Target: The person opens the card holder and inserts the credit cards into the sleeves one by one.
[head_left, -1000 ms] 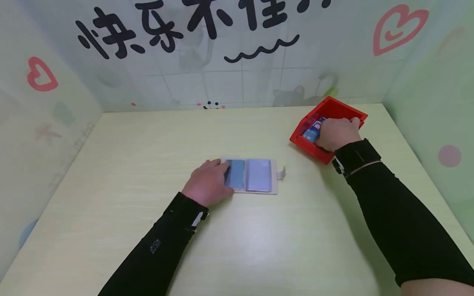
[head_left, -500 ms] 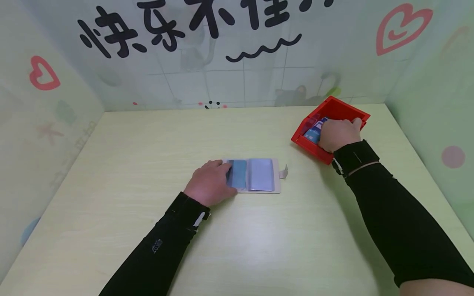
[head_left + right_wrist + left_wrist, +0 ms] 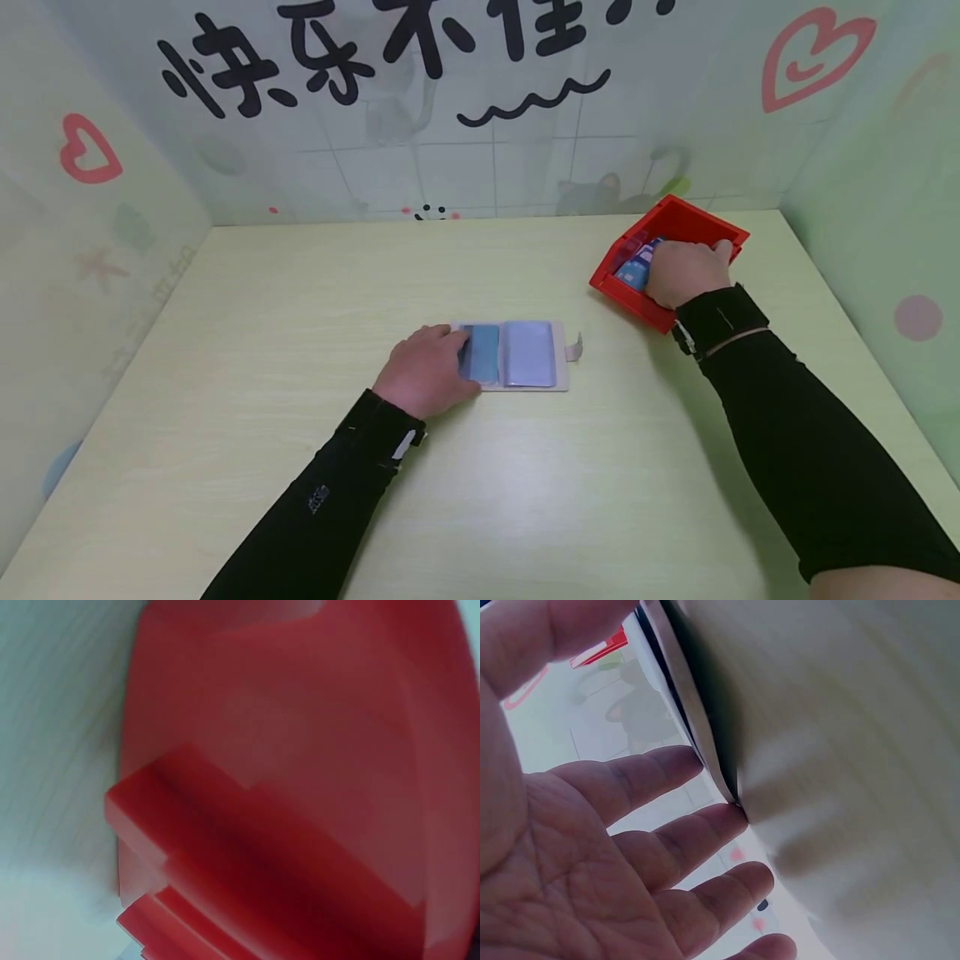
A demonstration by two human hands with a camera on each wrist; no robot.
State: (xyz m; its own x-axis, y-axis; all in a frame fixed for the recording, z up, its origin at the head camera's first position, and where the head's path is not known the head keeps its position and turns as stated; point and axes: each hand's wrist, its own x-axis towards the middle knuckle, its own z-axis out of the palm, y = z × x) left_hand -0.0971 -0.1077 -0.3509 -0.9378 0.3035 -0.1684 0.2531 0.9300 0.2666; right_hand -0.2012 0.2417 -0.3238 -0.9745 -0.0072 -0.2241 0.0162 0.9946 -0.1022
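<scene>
A small card holder (image 3: 561,367) lies spread open on the table, a blue card (image 3: 484,353) in its left side and a clear sleeve (image 3: 528,354) on the right. My left hand (image 3: 426,372) rests at its left edge; the left wrist view shows fairly straight fingers (image 3: 664,776) with some tips touching the edge. My right hand (image 3: 686,273) reaches down into a red box (image 3: 633,305), where its fingers are hidden. Beside that hand, a blue printed card (image 3: 636,268) is partly visible in the box. The right wrist view shows only the red box wall (image 3: 300,750), close up.
The pale wooden table (image 3: 315,292) runs back to a printed wall (image 3: 450,175). Side walls flank it left and right. A small strap (image 3: 574,349) sticks out from the card holder's right edge.
The whole head view has shifted slightly since a second ago. Both hands, the card holder and the red box keep their places relative to one another.
</scene>
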